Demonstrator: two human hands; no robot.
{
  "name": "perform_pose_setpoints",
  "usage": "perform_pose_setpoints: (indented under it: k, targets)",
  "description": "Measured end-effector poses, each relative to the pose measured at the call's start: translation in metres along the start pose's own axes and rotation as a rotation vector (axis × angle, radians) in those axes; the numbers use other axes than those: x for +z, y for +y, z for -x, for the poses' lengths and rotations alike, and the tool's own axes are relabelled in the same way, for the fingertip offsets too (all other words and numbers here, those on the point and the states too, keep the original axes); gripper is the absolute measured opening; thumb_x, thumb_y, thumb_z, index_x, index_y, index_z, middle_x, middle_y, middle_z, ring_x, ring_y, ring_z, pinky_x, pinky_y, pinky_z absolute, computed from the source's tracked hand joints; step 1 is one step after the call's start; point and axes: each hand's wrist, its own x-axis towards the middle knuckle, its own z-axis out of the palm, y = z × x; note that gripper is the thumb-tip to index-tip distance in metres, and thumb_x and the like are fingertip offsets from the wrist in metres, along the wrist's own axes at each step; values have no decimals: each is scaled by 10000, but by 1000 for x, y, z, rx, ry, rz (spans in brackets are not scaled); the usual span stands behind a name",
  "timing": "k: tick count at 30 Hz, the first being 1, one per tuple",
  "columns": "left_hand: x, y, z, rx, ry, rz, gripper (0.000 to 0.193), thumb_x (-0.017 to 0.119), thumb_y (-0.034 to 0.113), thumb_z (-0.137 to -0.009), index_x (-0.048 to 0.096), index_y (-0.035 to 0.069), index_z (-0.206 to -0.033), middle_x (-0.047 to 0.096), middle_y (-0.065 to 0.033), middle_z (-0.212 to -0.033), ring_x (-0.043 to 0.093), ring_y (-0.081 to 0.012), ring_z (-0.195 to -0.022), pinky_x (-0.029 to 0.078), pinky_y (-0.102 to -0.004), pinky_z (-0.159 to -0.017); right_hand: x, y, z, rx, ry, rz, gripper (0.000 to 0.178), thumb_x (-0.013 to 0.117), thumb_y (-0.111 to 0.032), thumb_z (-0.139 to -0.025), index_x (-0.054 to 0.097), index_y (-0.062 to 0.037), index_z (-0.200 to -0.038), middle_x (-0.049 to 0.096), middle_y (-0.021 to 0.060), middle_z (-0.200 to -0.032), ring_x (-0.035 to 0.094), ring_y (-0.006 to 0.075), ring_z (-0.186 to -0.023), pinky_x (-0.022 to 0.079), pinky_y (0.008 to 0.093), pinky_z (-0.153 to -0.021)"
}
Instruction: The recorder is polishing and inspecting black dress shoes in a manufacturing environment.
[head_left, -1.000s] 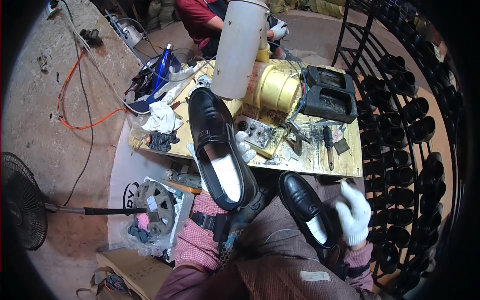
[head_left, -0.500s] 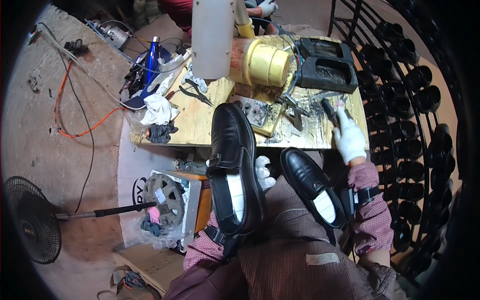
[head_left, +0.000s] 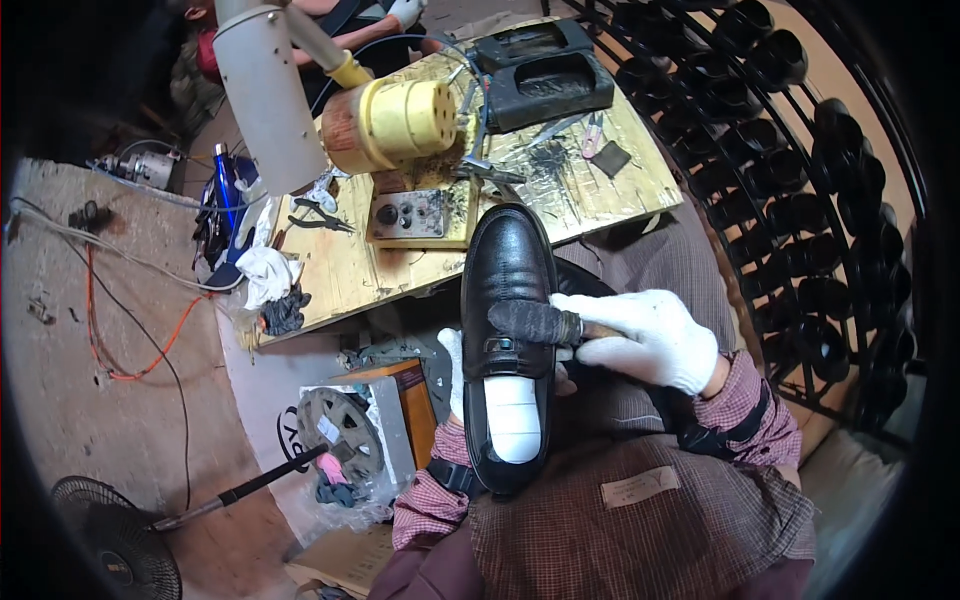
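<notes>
A black leather loafer point(head_left: 508, 262) with a white insole is held up before me, toe pointing away. My left hand point(head_left: 453, 362), in a white glove, grips it from beneath; fingers show at its left edge, and the rest is mostly hidden. In my white-gloved right hand point(head_left: 650, 338) is a small brush point(head_left: 535, 322) with a dark, fuzzy, rounded head and a short handle. Its head lies across the loafer's upper, just above the strap with the small metal ornament. Part of a second black shoe point(head_left: 580, 285) shows behind the first, largely covered by it and my right hand.
Ahead stands a wooden worktable point(head_left: 335, 290) with a yellow-nozzled blower point(head_left: 405, 125), a control box point(head_left: 408, 215), pliers point(head_left: 320, 217) and black trays point(head_left: 550, 85). Racks of black shoes point(head_left: 810, 240) line the right. A fan point(head_left: 115, 540) stands at lower left. Another person's gloved hand point(head_left: 407, 12) appears beyond the table.
My right hand has come back from the table with the brush, which now meets the loafer. The loafer has moved right and stands straighter in view. My view has turned.
</notes>
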Motion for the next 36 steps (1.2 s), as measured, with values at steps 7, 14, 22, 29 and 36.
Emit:
perform_pose_setpoints:
  k: [7, 14, 22, 29, 36]
  targets:
    - [3, -5, 4, -129, -48, 444, 1103, 457, 861, -887, 371, -27, -1535, 606, -325, -1305, 696, -469, -1047, 596, -613, -916, -6, -7, 17, -78, 212, 411, 474, 778, -321, -859, 704, -102, -1272, 666, 68, -700, 654, 253, -531, 507, 357, -529]
    - [4, -7, 3, -64, -238, 220, 1107, 506, 847, -877, 366, -30, -1539, 589, -356, -1316, 686, -482, -1073, 593, -587, -914, -15, -16, 16, -245, 207, 422, 500, 801, -319, -818, 688, -128, -1266, 602, 11, -581, 623, 215, -483, 468, 355, -491]
    - [-34, -12, 1, -45, -115, 420, 1100, 525, 816, -897, 353, -66, -1531, 524, -378, -1386, 639, -506, -1168, 524, -619, -1031, -15, -8, 24, -99, 222, 441, 397, 696, -363, -918, 673, -169, -1264, 638, 35, -654, 657, 223, -542, 495, 366, -506]
    - [-7, -11, 1, -219, -297, 396, 1060, 511, 780, -935, 372, -101, -1508, 561, -358, -1330, 655, -492, -1132, 547, -604, -964, -15, -4, 26, -243, 202, 447, 448, 754, -356, -861, 667, -137, -1242, 601, 1, -571, 619, 218, -467, 440, 380, -441]
    - [-6, -6, -4, -226, -313, 353, 1081, 516, 821, -895, 357, -33, -1539, 556, -369, -1348, 647, -503, -1137, 566, -653, -922, -15, -10, 30, -168, 270, 615, 576, 832, -333, -776, 688, -88, -1277, 573, -17, -601, 579, 181, -488, 437, 346, -533]
